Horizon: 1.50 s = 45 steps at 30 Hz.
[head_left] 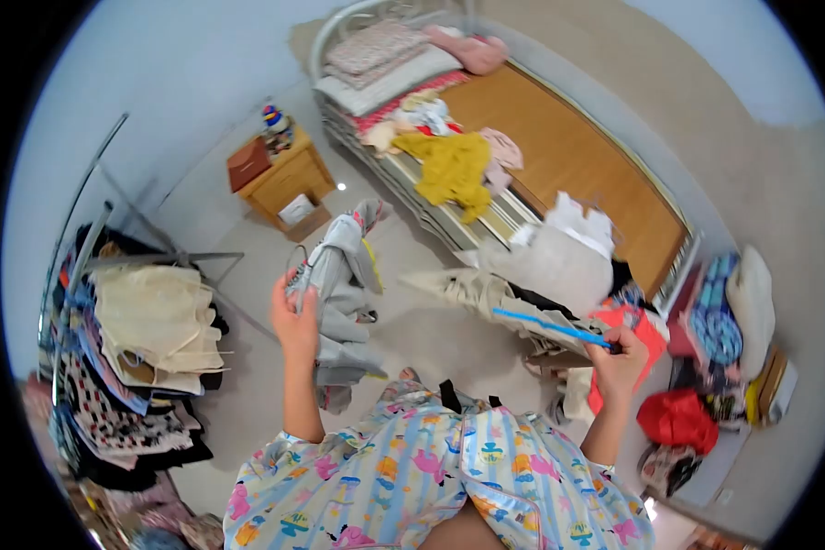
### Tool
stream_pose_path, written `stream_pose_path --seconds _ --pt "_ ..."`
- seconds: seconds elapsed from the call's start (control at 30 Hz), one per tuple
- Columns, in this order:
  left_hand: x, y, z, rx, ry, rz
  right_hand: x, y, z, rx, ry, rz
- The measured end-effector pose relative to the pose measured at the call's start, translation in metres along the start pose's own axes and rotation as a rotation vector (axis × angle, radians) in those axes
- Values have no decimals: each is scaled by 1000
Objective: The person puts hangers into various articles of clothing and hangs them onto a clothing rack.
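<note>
My left hand [295,321] is closed on a light grey garment [335,316], which hangs down in folds with some yellow and pink edging. A thin dark loop [304,275] shows by those fingers; I cannot tell what it is. On the other side, my right hand [621,362] grips one end of a blue clothes hanger [550,324]. Beige-grey trousers or a similar garment [454,286] trail from around the hanger, blurred by motion. Below it, a red garment [642,335] lies close to my right hand.
A metal clothes rack [110,257] loaded with clothes stands at left. Ahead is a small wooden cabinet [284,179]. The bed [559,128] carries a mustard garment [449,170], white clothes [568,243] and folded bedding [385,55]. Bags and a red bundle [676,422] sit at right.
</note>
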<state>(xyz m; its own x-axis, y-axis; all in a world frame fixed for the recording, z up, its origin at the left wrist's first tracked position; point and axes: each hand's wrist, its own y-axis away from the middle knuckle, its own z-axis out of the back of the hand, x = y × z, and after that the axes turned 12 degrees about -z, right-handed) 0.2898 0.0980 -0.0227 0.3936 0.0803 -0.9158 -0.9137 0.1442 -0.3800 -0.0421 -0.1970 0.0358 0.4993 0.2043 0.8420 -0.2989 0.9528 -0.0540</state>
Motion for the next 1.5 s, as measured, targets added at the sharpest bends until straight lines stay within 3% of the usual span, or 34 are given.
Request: stream_pose_path --seconds 0.1,0.17,0.27,0.33,0.43,0.47,0.6,0.7,0.77,0.83,0.9,1.0,1.1,1.2,1.3,1.37,1.43,1.5 --pt "8 -28 42 116 94 84 61 -21 -66 100 -28 316" --pt "9 -46 72 323 32 53 102 -27 -120 154 -30 497" --pt "19 -62 105 570 -84 4 151 -35 -206 334 -175 457" --pt "14 -72 111 514 -109 -129 182 -43 -257 427 -216 471" --pt "25 -87 137 558 -239 -8 224 -59 -322 533 -203 524" --pt "31 -92 137 500 -246 -101 234 -65 -346 553 -199 566" --pt "44 -108 125 243 -266 84 258 -87 -447 637 -223 733" --pt "50 -128 98 50 -314 160 283 -79 -487 495 -236 825" --pt "59 -146 76 -109 -300 226 277 -74 -512 673 -256 807" --pt "61 -178 43 -237 -288 232 282 -71 -529 1231 -310 532" --pt "59 -206 6 -334 -359 216 286 -69 -546 1517 -435 365" --pt "71 -251 -39 -434 -507 151 313 -82 -572 1613 -484 363" --pt "92 -280 -68 -587 -527 92 332 -91 -624 1541 -548 528" --pt "91 -303 -81 -594 -659 92 368 -102 -655 1576 -233 721" --pt "107 -326 -76 -655 -627 93 387 -105 -703 1663 -340 790" --pt "123 -343 -61 -772 -580 66 416 -134 -723 1569 -609 683" --pt "140 -366 -38 -940 -543 9 463 -174 -745 1618 -437 622" --pt "149 -379 -15 -920 -576 78 480 -192 -786 1698 -475 465"
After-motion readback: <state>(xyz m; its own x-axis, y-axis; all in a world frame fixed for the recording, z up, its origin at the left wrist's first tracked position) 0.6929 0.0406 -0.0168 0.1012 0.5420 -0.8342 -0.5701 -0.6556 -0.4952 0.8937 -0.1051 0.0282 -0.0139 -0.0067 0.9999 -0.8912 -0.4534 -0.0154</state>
